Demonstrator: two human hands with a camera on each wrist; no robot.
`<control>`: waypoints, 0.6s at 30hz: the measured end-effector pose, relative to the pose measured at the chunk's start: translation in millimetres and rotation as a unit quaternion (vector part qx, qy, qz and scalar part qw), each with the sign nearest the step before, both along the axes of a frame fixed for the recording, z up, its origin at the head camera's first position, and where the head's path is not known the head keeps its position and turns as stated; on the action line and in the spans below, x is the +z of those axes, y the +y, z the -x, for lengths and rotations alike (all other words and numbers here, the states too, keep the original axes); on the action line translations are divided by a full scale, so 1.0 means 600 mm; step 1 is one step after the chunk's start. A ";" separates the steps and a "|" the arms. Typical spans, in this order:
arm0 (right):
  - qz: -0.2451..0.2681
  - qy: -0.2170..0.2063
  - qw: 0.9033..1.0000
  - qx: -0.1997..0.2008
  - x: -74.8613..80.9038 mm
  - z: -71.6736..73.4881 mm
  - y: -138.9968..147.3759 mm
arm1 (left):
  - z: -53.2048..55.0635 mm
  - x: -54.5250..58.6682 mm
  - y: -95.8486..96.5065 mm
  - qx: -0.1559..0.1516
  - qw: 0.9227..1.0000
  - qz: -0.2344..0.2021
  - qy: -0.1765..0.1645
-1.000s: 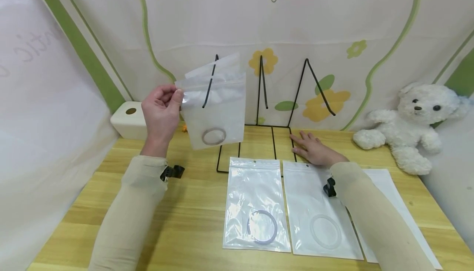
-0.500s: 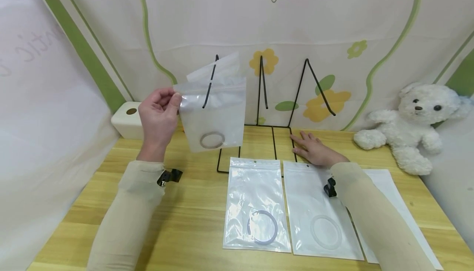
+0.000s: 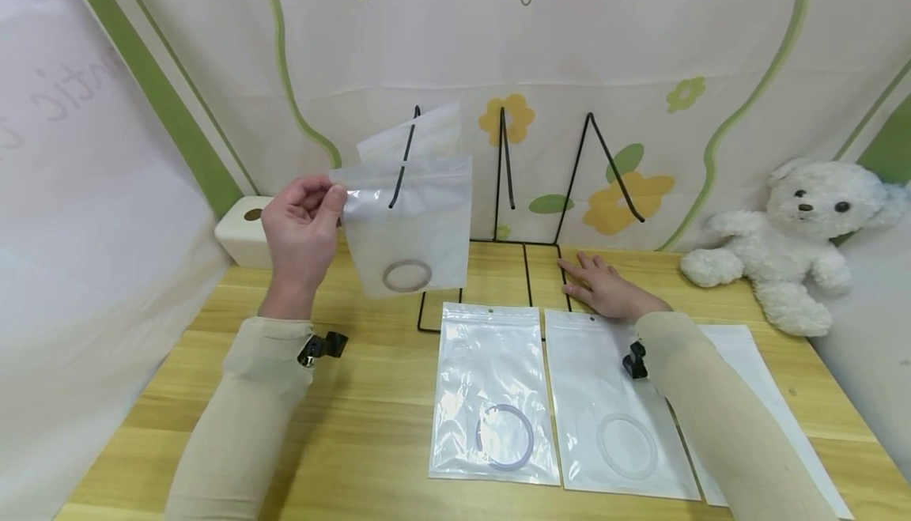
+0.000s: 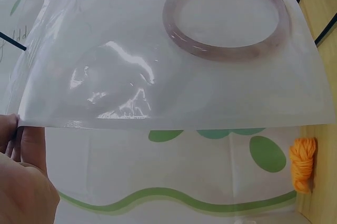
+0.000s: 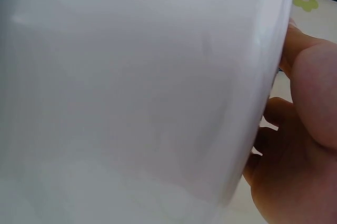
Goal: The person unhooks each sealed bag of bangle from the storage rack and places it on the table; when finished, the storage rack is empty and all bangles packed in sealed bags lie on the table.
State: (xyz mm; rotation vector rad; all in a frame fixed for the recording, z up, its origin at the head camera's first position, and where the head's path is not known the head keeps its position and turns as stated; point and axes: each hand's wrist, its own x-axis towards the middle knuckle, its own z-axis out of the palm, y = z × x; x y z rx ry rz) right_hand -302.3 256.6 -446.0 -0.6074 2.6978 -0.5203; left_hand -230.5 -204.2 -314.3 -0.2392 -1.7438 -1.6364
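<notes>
My left hand (image 3: 300, 228) pinches the left edge of a clear zip bag (image 3: 437, 224) near its top. Inside the bag lies a brownish-pink bangle (image 4: 226, 53) at the bottom. The left arm of a black wire rack (image 3: 617, 170) passes through the bag's top, so the bag hangs partway along it. Behind it, higher on the same arm, hangs another bag (image 3: 440, 130), tilted. My right hand (image 3: 610, 290) rests with spread fingers at the right edge of the rack's base. A pale bag blocks most of the right wrist view.
On the table lie a bag with a lavender bangle (image 3: 530, 434), one with a whitish bangle (image 3: 600, 446), and another white bag (image 3: 765, 418) partly under my right sleeve. A teddy bear (image 3: 790, 244), a white box (image 3: 242, 248) and orange yarn (image 4: 302, 166) stand around.
My left hand has moved slightly left and down, drawing the front bag toward the tip of the rack's arm. The gap to the bag behind has widened. My right hand stays put.
</notes>
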 end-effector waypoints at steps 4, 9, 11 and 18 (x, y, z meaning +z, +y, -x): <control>-0.002 0.001 1.000 -0.001 0.000 0.000 0.001 | -0.003 0.000 -0.001 -0.001 1.000 -0.006 0.003; -0.003 0.000 1.000 -0.001 0.003 -0.001 -0.001 | -0.007 0.000 -0.002 -0.005 1.000 -0.010 0.007; -0.003 0.000 1.000 -0.002 0.003 -0.002 -0.001 | -0.009 0.001 -0.002 -0.007 1.000 -0.008 0.008; -0.002 -0.002 1.000 -0.004 0.004 -0.003 -0.001 | -0.017 -0.001 -0.003 -0.010 1.000 -0.005 0.003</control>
